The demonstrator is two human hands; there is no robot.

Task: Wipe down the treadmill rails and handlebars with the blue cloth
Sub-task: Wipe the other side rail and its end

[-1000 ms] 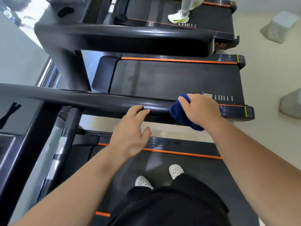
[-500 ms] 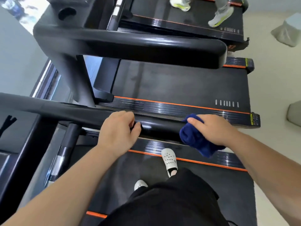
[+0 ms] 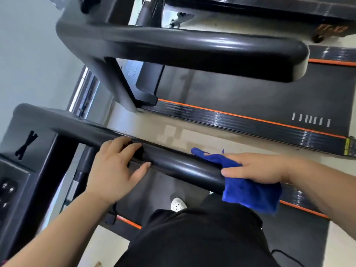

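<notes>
A thick black handlebar (image 3: 181, 166) runs from the console at the left toward the lower right. My right hand (image 3: 256, 168) presses the blue cloth (image 3: 248, 193) over the handlebar's far end, so the cloth drapes down on both sides and hides the tip. My left hand (image 3: 115, 166) rests on the same handlebar further left, fingers curled over its top and thumb spread underneath, with no cloth in it.
The neighbouring treadmill's black handlebar (image 3: 192, 49) crosses above, with its orange-striped side rail (image 3: 240, 122) and belt behind. A console with buttons (image 3: 11, 182) sits at the left. My white shoe (image 3: 178, 204) stands on this treadmill's belt below.
The view has tipped down and closer. My right hand has flattened the cloth over the handlebar's end. My left hand has slid a little left along the bar.
</notes>
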